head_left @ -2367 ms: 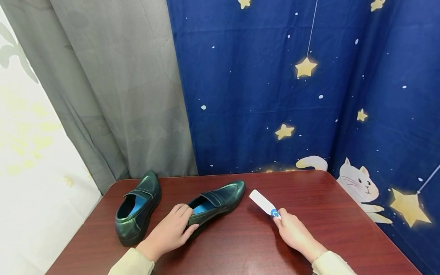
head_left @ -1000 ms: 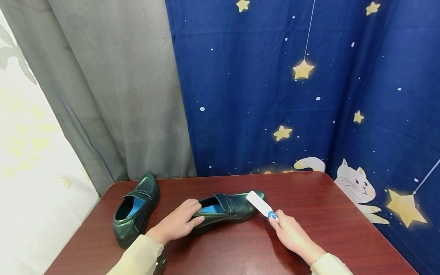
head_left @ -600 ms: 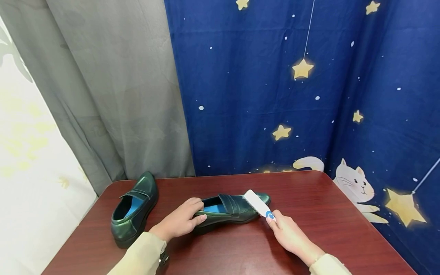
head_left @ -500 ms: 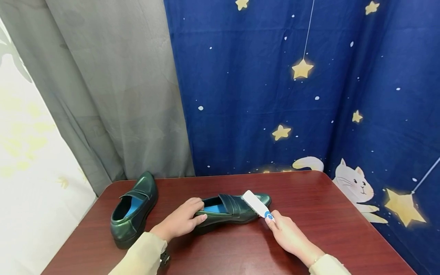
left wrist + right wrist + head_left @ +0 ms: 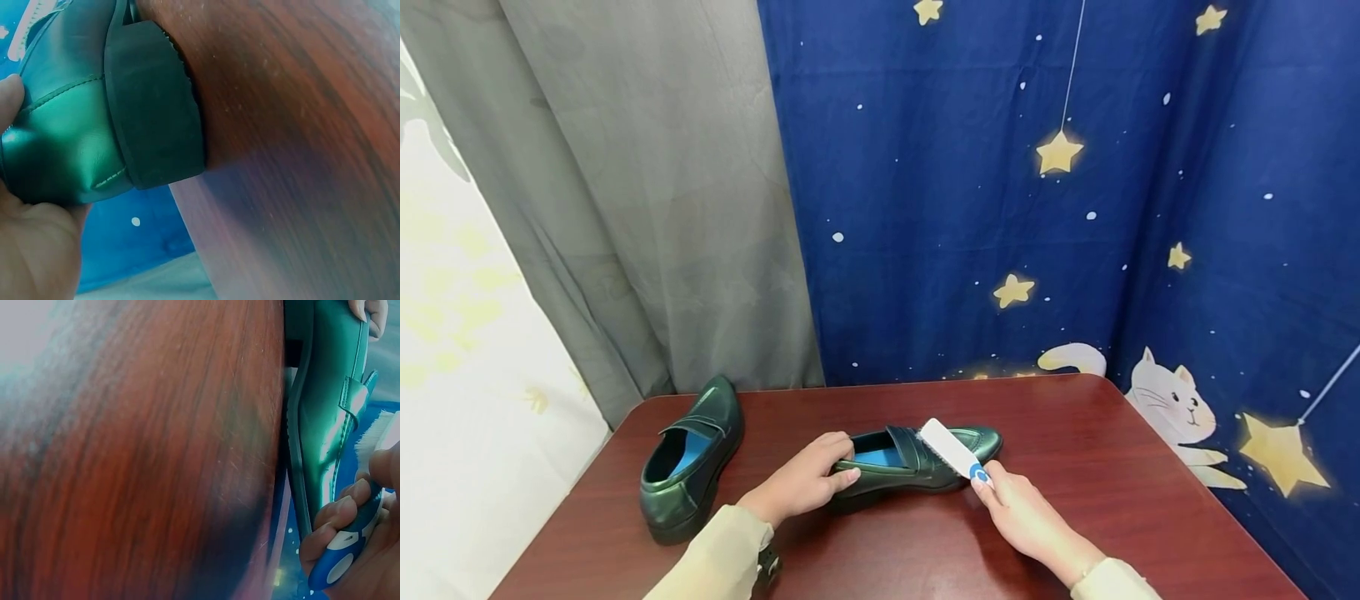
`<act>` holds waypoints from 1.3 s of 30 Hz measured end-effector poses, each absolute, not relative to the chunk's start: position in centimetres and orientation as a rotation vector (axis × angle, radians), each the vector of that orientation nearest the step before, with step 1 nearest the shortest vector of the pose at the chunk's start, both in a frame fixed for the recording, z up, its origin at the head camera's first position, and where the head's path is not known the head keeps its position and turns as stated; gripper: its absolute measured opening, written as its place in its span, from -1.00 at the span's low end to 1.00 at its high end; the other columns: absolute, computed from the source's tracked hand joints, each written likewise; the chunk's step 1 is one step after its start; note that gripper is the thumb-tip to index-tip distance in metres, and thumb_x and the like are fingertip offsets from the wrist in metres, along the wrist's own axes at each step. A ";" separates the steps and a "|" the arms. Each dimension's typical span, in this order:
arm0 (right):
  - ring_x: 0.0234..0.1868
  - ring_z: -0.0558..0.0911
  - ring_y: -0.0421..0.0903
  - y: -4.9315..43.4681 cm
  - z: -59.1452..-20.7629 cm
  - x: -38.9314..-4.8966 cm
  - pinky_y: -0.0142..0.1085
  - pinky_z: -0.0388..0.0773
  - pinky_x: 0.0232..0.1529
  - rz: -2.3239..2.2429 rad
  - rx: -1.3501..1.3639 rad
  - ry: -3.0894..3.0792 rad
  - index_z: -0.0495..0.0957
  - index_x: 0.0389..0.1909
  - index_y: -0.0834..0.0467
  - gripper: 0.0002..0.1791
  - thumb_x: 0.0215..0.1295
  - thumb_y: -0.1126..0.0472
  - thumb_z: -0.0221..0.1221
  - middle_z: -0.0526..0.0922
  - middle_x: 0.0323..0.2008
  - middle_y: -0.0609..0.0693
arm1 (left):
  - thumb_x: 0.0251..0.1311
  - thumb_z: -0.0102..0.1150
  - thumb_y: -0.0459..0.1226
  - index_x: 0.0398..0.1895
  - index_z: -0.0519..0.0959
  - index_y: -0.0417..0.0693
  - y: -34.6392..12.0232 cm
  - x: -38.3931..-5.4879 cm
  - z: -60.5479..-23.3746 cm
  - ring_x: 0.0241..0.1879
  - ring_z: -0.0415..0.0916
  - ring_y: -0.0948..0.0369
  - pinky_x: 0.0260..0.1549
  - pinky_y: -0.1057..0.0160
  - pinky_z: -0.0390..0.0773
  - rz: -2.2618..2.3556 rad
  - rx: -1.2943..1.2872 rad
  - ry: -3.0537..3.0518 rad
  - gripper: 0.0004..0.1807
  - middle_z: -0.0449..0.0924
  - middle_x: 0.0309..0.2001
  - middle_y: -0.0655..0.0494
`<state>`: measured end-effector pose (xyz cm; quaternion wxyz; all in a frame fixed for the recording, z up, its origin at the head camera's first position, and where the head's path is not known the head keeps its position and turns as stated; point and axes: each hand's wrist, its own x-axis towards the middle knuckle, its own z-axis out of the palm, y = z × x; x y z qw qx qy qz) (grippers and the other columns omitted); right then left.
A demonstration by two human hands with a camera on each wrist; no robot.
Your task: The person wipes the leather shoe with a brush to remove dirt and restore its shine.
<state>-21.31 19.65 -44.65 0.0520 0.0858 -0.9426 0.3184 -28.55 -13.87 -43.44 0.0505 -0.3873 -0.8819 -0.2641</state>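
A dark green loafer (image 5: 880, 479) with a blue insole lies on its sole, toe pointing right. My left hand (image 5: 805, 479) grips it at the heel, fingers over the opening's edge and thumb on the near side. In the left wrist view the heel (image 5: 69, 137) sits between thumb and palm. My right hand (image 5: 1026, 512) holds a white brush (image 5: 951, 448) by its blue-and-white handle (image 5: 344, 553). The brush head overlaps the shoe's vamp just ahead of the strap in the head view. White bristles (image 5: 373, 440) face the shoe in the right wrist view.
A second green loafer (image 5: 692, 462) stands at the left of the reddish-brown table (image 5: 1075, 425), toe pointing away. Behind the table hang a grey curtain (image 5: 662, 208) and a blue star-patterned curtain (image 5: 940, 208).
The held loafer has turned and slid rightward with my left hand. My right hand has brought the brush from beyond the toe onto the shoe and back toward the strap.
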 end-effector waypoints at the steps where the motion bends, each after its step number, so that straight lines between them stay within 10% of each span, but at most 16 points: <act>1: -0.56 0.32 -0.27 19.7 -44.6 -21.3 -0.37 0.28 -0.46 0.964 0.263 -2.868 0.39 -0.29 -0.01 -0.84 0.51 0.07 0.12 0.36 -0.56 -0.17 | 0.44 0.13 -0.12 -0.40 0.37 0.11 -13.8 -28.6 -43.4 -0.16 0.28 0.31 -0.16 0.29 0.29 -0.808 -1.181 -2.687 -0.76 0.30 -0.33 0.31; 28: -0.60 0.26 -0.31 19.5 -44.4 -21.0 -0.40 0.25 -0.51 0.987 0.357 -2.849 0.37 -0.31 -0.03 -0.78 0.54 -0.01 0.07 0.32 -0.58 -0.18 | 0.32 0.24 -0.26 -0.48 0.43 -0.08 -12.7 -30.7 -43.1 -0.25 0.36 0.32 -0.20 0.32 0.36 -1.317 -1.149 -2.602 -0.75 0.43 -0.34 0.11; 39: -0.58 0.25 -0.33 19.0 -44.4 -21.2 -0.41 0.24 -0.51 1.015 0.387 -2.818 0.36 -0.31 -0.01 -0.79 0.53 0.02 0.09 0.30 -0.58 -0.19 | 0.36 0.18 -0.31 -0.47 0.43 -0.17 -12.9 -31.3 -43.4 0.02 0.38 0.12 0.01 0.27 0.38 -1.499 -1.012 -2.596 -0.76 0.46 -0.02 -0.07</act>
